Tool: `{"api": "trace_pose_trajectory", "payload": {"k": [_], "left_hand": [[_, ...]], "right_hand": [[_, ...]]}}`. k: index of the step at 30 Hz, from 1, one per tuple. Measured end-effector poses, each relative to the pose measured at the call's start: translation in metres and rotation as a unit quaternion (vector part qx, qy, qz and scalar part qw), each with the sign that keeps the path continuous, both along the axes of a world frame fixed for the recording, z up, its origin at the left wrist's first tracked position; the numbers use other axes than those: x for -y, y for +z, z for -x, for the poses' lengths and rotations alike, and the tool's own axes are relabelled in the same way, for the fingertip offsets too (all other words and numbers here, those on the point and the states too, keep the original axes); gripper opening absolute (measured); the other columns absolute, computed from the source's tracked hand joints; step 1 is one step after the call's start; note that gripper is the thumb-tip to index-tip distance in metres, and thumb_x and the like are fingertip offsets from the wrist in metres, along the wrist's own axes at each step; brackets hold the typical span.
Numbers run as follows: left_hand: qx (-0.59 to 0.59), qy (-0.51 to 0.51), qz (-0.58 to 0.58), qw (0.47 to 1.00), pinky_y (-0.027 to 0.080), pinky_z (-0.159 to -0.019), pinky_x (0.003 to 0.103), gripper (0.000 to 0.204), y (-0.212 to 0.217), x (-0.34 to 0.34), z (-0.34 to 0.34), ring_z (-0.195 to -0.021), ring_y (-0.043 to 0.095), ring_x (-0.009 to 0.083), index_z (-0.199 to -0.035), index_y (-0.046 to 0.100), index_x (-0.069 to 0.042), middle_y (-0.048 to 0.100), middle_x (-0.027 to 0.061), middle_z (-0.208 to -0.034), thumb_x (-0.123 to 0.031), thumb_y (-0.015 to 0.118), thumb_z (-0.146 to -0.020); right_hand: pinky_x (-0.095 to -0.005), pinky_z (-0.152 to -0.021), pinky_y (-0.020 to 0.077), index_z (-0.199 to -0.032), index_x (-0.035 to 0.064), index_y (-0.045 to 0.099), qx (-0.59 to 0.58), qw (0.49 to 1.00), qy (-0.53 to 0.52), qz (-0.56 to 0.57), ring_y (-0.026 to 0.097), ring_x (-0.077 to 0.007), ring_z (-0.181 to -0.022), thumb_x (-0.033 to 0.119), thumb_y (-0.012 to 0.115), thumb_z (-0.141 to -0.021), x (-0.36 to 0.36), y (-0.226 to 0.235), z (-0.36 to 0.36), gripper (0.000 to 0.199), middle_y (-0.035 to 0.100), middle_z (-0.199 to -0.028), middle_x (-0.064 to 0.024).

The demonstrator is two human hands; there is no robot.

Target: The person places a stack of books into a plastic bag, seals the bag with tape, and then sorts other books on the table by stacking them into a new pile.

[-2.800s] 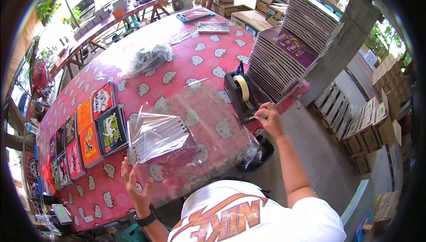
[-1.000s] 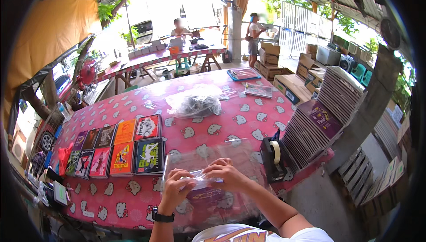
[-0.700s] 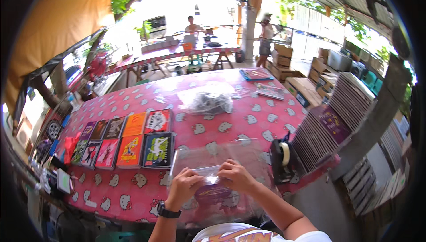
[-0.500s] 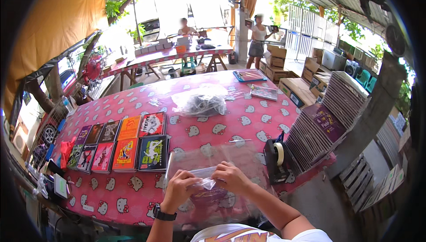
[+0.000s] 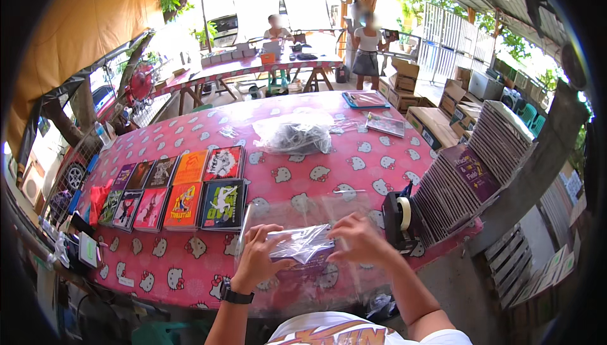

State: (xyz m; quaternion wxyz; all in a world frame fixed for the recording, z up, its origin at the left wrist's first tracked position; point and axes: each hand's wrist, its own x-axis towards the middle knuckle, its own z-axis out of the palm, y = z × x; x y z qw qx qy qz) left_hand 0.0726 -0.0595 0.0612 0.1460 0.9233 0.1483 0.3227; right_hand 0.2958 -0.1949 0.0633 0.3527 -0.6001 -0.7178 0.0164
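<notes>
In front of me lies a purple, book-shaped pack (image 5: 310,268), with crumpled clear plastic film (image 5: 302,244) folded over its top. My left hand (image 5: 260,255) grips its left end, thumb low and fingers across the film. At the opposite end is my right hand (image 5: 361,241), its thumb and fingers spread apart; whether the fingertips touch the film is hard to tell. A wide clear plastic sheet (image 5: 351,209) is spread beneath the pack. Just right of that hand stands a black tape dispenser (image 5: 392,223) with a pale roll.
Colourful booklets (image 5: 183,199) sit in two rows on the pink patterned tablecloth (image 5: 190,280). A clear plastic bag (image 5: 294,135) with dark contents lies farther back. Tall stacks of booklets (image 5: 436,209) stand at right. Cardboard boxes (image 5: 436,123) and two people are beyond.
My right hand has released the film and drawn off to the right. My left hand has shifted onto the pack's left end. The view has moved slightly.
</notes>
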Motion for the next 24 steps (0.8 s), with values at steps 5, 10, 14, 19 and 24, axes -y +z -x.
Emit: {"api": "trace_pose_trajectory", "payload": {"k": [5,10,14,19,24], "left_hand": [[-0.010,-0.018,0.060,0.998,0.034,-0.094,0.039,0.047,-0.010,-0.006,0.003,-0.104,0.049,0.0248,-0.099,0.065,-0.011,0.058,0.0041,-0.106,-0.016,0.080,-0.055],[-0.001,-0.051,0.038,0.998,0.038,-0.090,0.038,0.047,-0.014,-0.011,-0.003,-0.100,0.051,0.0269,-0.101,0.063,-0.008,0.060,0.0062,-0.105,-0.014,0.079,-0.056],[0.000,-0.036,0.067,0.997,0.042,-0.086,0.038,0.055,-0.010,-0.007,-0.004,-0.098,0.052,0.0283,-0.109,0.060,-0.005,0.060,0.0083,-0.105,-0.013,0.078,-0.058],[0.019,-0.047,0.100,0.994,0.043,-0.088,0.037,0.061,-0.006,-0.007,-0.007,-0.101,0.051,0.0277,-0.113,0.058,-0.006,0.059,0.0076,-0.108,-0.011,0.079,-0.056],[-0.001,-0.075,0.087,0.993,0.045,-0.085,0.036,0.054,-0.009,-0.014,-0.008,-0.098,0.053,0.0275,-0.105,0.061,-0.002,0.060,0.0095,-0.104,-0.009,0.080,-0.055]], "right_hand": [[-0.0391,-0.084,0.0340,-0.092,0.0150,0.066,0.008,0.999,-0.005,-0.036,0.051,-0.0224,-0.095,0.021,0.073,-0.068,-0.016,-0.024,0.027,0.026,0.058,-0.090,-0.0025],[-0.0360,-0.080,0.0386,-0.092,0.0101,0.066,-0.135,0.985,0.107,-0.019,0.056,-0.0210,-0.088,0.010,0.064,-0.079,-0.023,-0.014,0.038,0.013,0.060,-0.090,-0.0045],[-0.0306,-0.078,0.0442,-0.102,0.0033,0.063,-0.362,0.918,0.163,-0.011,0.060,-0.0216,-0.087,0.003,0.061,-0.082,-0.024,-0.022,0.018,0.020,0.063,-0.095,-0.0089],[-0.0380,-0.085,0.0433,-0.105,0.0061,0.062,-0.050,0.997,0.016,0.059,0.055,-0.0253,-0.100,0.014,0.071,-0.072,-0.046,-0.009,0.003,0.034,0.063,-0.100,-0.0101],[-0.0391,-0.081,0.0428,-0.088,0.0088,0.066,0.001,0.999,0.034,0.018,0.053,-0.0261,-0.092,0.016,0.071,-0.070,-0.065,-0.015,0.012,0.020,0.060,-0.085,-0.0056]]}}
